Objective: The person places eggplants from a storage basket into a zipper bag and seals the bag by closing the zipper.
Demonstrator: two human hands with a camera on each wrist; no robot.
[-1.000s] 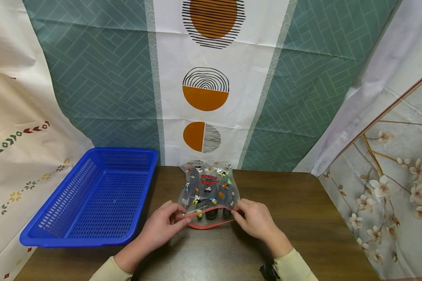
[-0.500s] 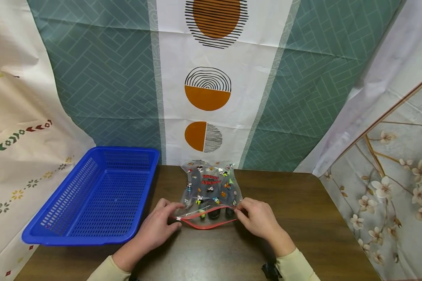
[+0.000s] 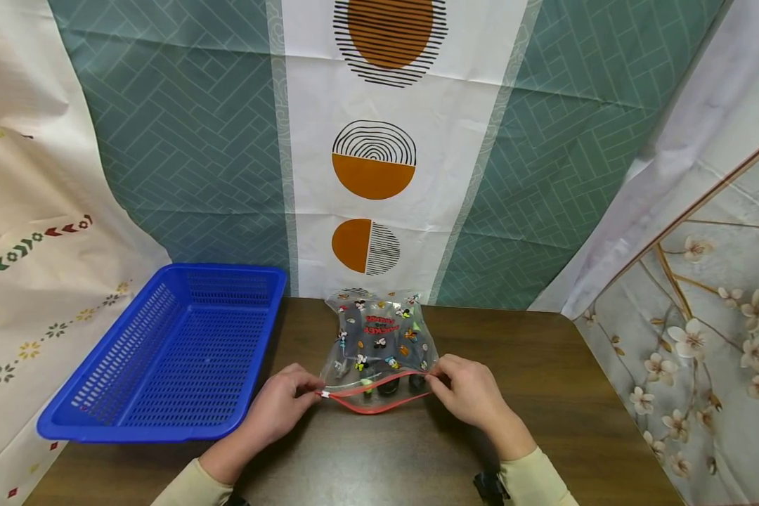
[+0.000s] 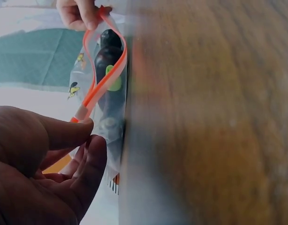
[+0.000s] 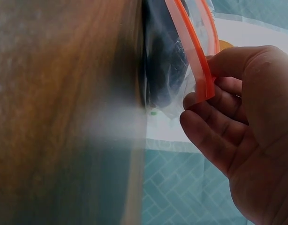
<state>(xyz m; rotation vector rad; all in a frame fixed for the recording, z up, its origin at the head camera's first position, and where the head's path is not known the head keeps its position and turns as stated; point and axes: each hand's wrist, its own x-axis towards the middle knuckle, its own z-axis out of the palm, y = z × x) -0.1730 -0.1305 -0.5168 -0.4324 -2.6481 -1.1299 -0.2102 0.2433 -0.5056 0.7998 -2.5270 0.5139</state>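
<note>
A clear zip bag (image 3: 370, 351) printed with small cartoon figures lies on the table, its red-edged mouth (image 3: 373, 410) gaping toward me. Dark rounded things (image 4: 106, 58) and a bit of green show inside; their kind is unclear through the plastic. My left hand (image 3: 277, 406) pinches the bag's left corner between thumb and fingers, right beside the white zip slider (image 4: 81, 112). At the opposite corner, my right hand (image 3: 471, 395) pinches the end of the red zip strip (image 5: 200, 70), with the thumb on one side and fingers on the other.
A blue plastic basket (image 3: 243, 379) with slotted walls stands to the left of the bag. Brown wooden table (image 3: 531, 393) extends to the right. A patterned cloth (image 3: 379, 204) hangs behind the table's back edge, with more cloths at both sides.
My left hand has shifted left along the red edge to the corner, uncovering the white slider, and pinches there now. My right hand keeps its grip, moving slightly right.
</note>
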